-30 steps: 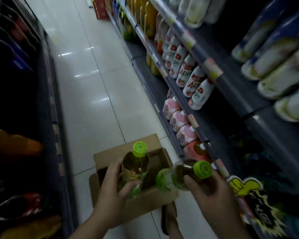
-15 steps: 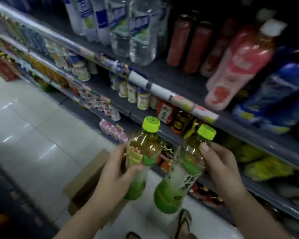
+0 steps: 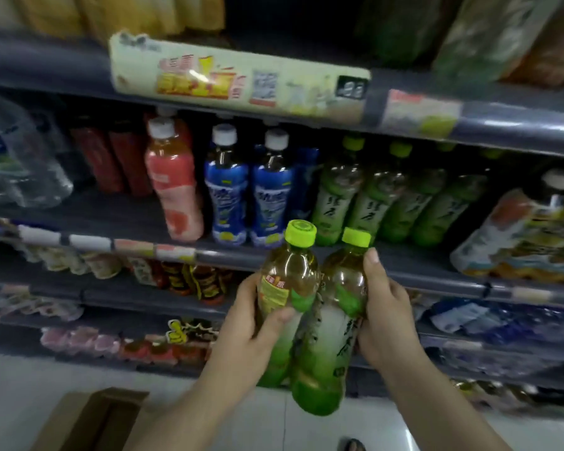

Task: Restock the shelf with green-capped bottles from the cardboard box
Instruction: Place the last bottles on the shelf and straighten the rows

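The shelf (image 3: pixel 228 255) is a grey metal rack in several tiers, its front edges lined with price strips and a wide, pale promo sign (image 3: pixel 238 76) on the tier above. On the middle tier stand, from left to right, clear water bottles (image 3: pixel 17 164), dark red bottles (image 3: pixel 111 161), a pink bottle (image 3: pixel 173 183) with a white cap, two blue bottles (image 3: pixel 248 190) with white caps, then a row of green tea bottles (image 3: pixel 381 196) with green caps, leaning a little in the wide-angle view. Further right lies a shrink-wrapped pack (image 3: pixel 515 232). Lower tiers hold small cups and cans, too blurred to tell apart.

In front of the middle tier's edge, both hands hold a bottle upright, side by side and touching. The left hand (image 3: pixel 248 327) is closed round the left bottle (image 3: pixel 287 294), thumb across its label, fingers behind. The right hand (image 3: pixel 385 317) is closed round the right bottle (image 3: pixel 332 333), fingers along its side and the forefinger reaching up near the cap. Both bottles are clear plastic with ribbed lime-green caps, amber liquid at the shoulder and a green-and-white wrap lower down; the left one also bears a yellow tag. Their caps sit just below the row of like bottles on the shelf.

The box (image 3: pixel 88 421), brown cardboard with a flap open, stands on the pale glossy floor (image 3: pixel 388 428) at lower left, well apart from the hands.
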Available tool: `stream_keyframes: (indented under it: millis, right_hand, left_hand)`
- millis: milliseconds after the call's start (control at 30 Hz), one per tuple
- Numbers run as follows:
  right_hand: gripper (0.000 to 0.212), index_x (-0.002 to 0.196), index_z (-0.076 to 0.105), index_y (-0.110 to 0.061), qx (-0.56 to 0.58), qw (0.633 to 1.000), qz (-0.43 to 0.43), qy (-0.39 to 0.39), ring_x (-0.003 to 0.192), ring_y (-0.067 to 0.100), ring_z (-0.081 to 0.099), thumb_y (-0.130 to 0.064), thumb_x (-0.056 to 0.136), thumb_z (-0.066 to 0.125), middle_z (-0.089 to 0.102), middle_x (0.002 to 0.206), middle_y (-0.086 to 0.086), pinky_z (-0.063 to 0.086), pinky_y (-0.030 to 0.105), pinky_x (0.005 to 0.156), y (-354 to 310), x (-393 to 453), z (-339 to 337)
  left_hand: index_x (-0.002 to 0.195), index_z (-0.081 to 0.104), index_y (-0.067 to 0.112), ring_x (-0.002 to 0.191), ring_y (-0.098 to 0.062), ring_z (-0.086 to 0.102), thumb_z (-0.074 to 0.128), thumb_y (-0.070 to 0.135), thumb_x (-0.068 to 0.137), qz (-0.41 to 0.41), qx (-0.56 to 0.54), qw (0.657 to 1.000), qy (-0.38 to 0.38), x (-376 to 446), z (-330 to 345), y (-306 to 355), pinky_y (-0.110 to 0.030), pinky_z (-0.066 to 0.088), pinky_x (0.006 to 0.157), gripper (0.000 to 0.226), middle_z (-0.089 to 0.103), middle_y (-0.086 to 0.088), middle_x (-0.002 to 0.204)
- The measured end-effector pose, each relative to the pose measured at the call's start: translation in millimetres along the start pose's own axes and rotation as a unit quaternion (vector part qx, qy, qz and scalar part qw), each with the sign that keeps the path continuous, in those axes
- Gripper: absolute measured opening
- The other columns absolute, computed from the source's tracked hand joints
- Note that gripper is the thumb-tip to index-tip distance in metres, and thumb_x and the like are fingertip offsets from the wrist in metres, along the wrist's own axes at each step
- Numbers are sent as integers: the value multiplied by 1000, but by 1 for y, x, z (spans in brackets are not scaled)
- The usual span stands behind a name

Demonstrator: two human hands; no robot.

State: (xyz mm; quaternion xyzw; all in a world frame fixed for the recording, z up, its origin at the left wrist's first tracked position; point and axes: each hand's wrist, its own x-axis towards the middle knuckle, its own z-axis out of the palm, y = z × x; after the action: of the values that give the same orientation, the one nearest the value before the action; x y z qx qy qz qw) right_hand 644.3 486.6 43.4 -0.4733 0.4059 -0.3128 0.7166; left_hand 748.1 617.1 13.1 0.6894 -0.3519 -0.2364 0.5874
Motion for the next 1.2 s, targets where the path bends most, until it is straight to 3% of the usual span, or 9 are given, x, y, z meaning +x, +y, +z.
stream_keyframes:
  millis: [67,200,333,433,667,733,867,1033,1200]
  right_hand:
    - [86,113,63,-11,-31,999,15,26,89,23,72,-72,52,62,75,98,6,56,44,84,-15,7,-25]
    - [94,120,56,-21,-120,993,-10,17,101,16,65,-85,53,42,67,112,-5,53,43,91,-46,18,-71]
    - [48,109,57,-24,-119,988,-49,-83,93,9,69,-47,70,74,73,96,-4,56,24,73,-70,35,-113]
    - [60,114,54,-27,-133,981,-71,-119,93,11,70,-23,62,83,75,96,-9,56,32,78,-83,49,-137]
    - [64,116,35,-43,-211,957,-189,-66,84,-32,50,-20,73,77,46,104,-36,44,-2,65,-105,71,-166]
    - [69,121,34,-41,-218,951,-208,-61,94,-26,52,-23,71,78,49,110,-33,46,2,73,-109,79,-170]
    - [73,127,38,-42,-249,938,-236,-49,118,-3,53,-35,67,79,54,125,-24,47,27,98,-113,94,-175]
    - [75,137,40,-26,-257,927,-273,-12,117,-1,55,-28,73,79,57,127,-14,48,31,100,-109,108,-173]
    - [75,137,41,-23,-256,921,-292,32,117,4,55,-29,72,79,57,127,-11,47,32,101,-106,117,-165]
  left_hand:
    - [116,37,43,102,29,43,49,48,82,2,-4,1000,-15,9,31,14,6,30,80,37,54,38,108]
    - [113,35,47,102,31,40,44,47,80,-3,-9,999,-38,26,86,39,7,29,79,34,47,32,116]
    - [122,34,39,101,31,40,43,49,80,18,-2,999,-44,46,124,55,7,29,79,44,47,31,115]
    - [128,31,37,100,33,39,43,53,79,12,-1,998,-59,62,143,60,9,28,78,53,46,32,116]
    - [128,41,33,104,22,47,52,56,71,-3,-23,999,-35,96,179,70,-9,40,91,62,54,27,115]
    - [124,43,40,106,17,48,51,56,73,-7,-35,999,-27,103,187,73,-17,40,96,54,54,29,115]
    - [107,39,57,103,19,43,52,49,82,-15,-45,999,-22,114,196,75,-10,35,89,29,49,35,112]
    - [130,45,30,107,13,48,56,36,89,12,-14,1000,-9,129,204,68,-20,39,96,43,56,23,117]
    - [123,45,38,110,9,51,55,36,89,28,3,1000,-3,140,206,65,-15,41,95,35,57,23,117]
